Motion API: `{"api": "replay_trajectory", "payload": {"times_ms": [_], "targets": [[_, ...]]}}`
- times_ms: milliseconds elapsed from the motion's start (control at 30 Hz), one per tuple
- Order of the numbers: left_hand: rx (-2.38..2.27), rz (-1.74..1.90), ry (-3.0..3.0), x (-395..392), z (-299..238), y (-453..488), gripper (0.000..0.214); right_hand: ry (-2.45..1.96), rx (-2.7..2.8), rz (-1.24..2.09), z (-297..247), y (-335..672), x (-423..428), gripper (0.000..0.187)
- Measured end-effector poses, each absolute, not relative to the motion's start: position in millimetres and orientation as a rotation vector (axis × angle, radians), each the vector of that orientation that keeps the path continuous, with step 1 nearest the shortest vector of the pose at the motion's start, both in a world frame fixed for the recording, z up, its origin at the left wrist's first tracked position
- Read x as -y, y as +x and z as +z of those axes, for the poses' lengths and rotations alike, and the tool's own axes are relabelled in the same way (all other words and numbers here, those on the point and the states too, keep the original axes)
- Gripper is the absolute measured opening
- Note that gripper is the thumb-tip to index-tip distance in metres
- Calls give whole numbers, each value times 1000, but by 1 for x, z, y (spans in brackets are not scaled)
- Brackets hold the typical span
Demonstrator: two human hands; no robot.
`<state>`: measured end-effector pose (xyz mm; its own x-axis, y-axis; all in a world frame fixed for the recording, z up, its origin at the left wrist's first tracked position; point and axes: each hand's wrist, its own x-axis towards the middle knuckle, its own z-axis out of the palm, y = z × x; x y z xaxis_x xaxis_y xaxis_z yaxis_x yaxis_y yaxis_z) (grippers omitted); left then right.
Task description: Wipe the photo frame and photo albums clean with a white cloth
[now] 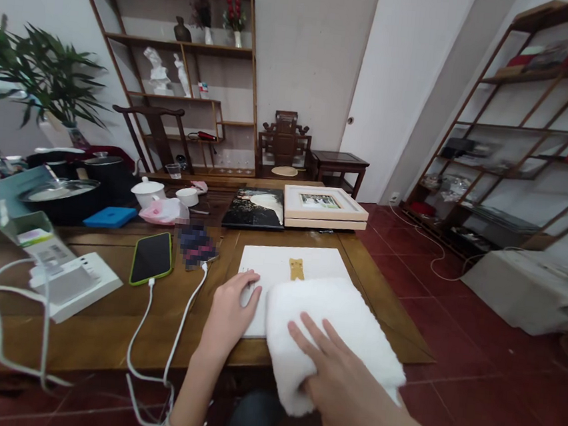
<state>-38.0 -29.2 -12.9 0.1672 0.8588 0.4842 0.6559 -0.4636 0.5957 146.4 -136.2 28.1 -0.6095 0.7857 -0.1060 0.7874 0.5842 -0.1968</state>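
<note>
The towel (335, 305) covers the five o'clock corner of the white board (284, 263). The right hand (333, 372) lies flat on it, grip apart. The left hand (229, 308), at the towel's nine o'clock, rests on the board, grip loose and clamped on nothing.

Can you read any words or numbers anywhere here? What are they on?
None can be read.
The print on the white box is too small.
The patch beside the phone is blurred out.
The white board shows only a yellow figure.
</note>
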Motion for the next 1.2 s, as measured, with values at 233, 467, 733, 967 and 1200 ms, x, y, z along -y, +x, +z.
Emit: {"api": "replay_trajectory", "payload": {"times_ms": [233,467,733,967,1200], "targets": [[-1468,1180,2174,31,-14,-39,18,1924,-2661,-188,31,183,79,49],[-1451,1171,2170,30,-13,-39,18,1759,-2713,40,31,151,5,41],[-1438,1179,2200,28,-13,-39,22,1488,-2786,100,31,115,68,26],[-1428,1162,2200,29,-12,-38,24,1380,-2800,56,25,118,124,18],[-1438,1206,2223,28,-14,-37,23,1566,-2740,146,39,121,34,29]]}}
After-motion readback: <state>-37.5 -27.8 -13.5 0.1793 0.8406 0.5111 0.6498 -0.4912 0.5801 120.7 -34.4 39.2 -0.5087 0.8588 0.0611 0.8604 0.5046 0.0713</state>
